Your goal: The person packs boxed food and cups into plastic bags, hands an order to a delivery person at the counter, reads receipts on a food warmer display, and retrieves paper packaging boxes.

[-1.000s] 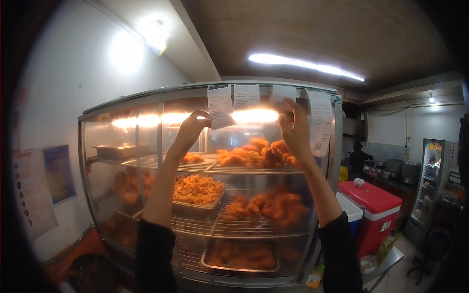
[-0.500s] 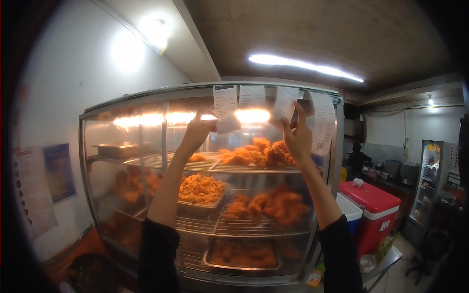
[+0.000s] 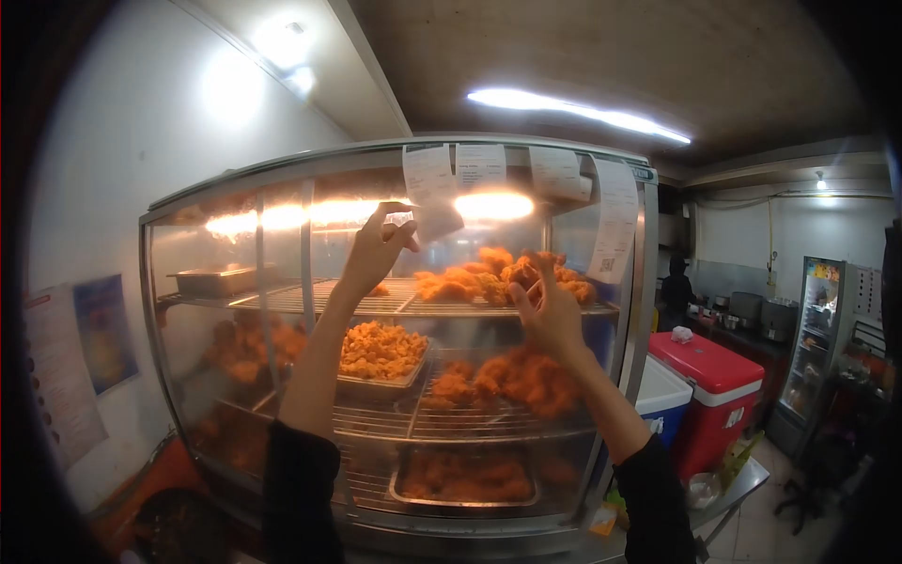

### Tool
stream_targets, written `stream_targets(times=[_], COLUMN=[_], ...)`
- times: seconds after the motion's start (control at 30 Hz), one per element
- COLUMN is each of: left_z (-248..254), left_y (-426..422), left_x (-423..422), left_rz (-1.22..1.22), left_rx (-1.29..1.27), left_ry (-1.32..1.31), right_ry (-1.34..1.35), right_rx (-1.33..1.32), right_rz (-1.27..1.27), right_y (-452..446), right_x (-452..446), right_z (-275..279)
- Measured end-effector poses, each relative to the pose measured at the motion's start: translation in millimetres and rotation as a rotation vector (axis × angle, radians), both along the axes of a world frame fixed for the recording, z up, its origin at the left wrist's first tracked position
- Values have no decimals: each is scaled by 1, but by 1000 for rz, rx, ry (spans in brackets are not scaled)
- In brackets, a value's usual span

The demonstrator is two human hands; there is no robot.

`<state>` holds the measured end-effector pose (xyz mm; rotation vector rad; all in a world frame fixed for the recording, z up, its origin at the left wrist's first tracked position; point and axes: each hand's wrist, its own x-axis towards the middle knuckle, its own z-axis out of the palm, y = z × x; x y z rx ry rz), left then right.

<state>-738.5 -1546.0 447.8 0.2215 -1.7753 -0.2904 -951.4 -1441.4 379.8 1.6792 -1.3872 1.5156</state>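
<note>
Several printed paper receipts hang from the top edge of a glass food display cabinet [image 3: 413, 435]. My left hand [image 3: 376, 252] is raised beside the leftmost receipt [image 3: 427, 172], index finger and thumb apart. That receipt's lower end curls close to my fingertips; whether they touch it I cannot tell. My right hand [image 3: 552, 315] is in front of the upper shelf, thumb and index finger spread, holding nothing. Above it hang a second receipt [image 3: 481, 165], a third receipt [image 3: 556, 172] and a long receipt [image 3: 615, 221]. Behind the glass lies fried chicken [image 3: 456, 285].
A tray of small fried pieces [image 3: 381, 352] sits on the middle shelf, and a metal pan [image 3: 221, 280] stands upper left. To the right are a red cooler [image 3: 709, 367], a blue cooler [image 3: 663, 390] and a glass-door fridge [image 3: 813, 343]. A person [image 3: 676, 287] stands farther back.
My right hand has come down from the third receipt, which now hangs free. The leftmost receipt's lower end has curled, with my left hand still beside it. The view has shifted slightly.
</note>
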Motion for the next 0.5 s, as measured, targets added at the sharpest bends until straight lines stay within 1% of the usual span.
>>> stream_targets(times=[0.07,0.13,0.17,0.2,0.23,0.27,0.3,0.33,0.37,0.4,0.43,0.47,0.5], left_z=[-5,-8,-11,-13,-15,-19,-25,-31,-38,-45,-52,-59,-66], left_y=[1,1,-16,-19,-20,-25,-31,-35,-37,-37,-37,-36,-34], left_x=[0,3,4,6,7,9,10,14,20,27,36,50,66], left_rz=[22,135,167,283,402,405,584,765,775,840,901,913,1018], left_rx=[-16,-16,-106,-157,-209,-198,-301,-407,-397,-506,-614,-607,-674], left_ry=[2,194,327,401,473,466,481,488,474,371,266,252,72], right_ry=[112,107,151,193,350,507,492,500,509,498,542,583,575], right_rx=[85,203,202,199,146,-11,154,126,99,107,48,-13,-7], right_rz=[-44,11,186,362,583,676,795,802,810,824,827,831,849], right_y=[1,9,13,16,18,32,52,60,64,64,64,66,68], right_x=[5,23,37,54,73,102,126,146,162,170,176,181,184], right_z=[-13,-31,-44,-60,-77,-91,-104,-121,-135,-141,-147,-151,-154])
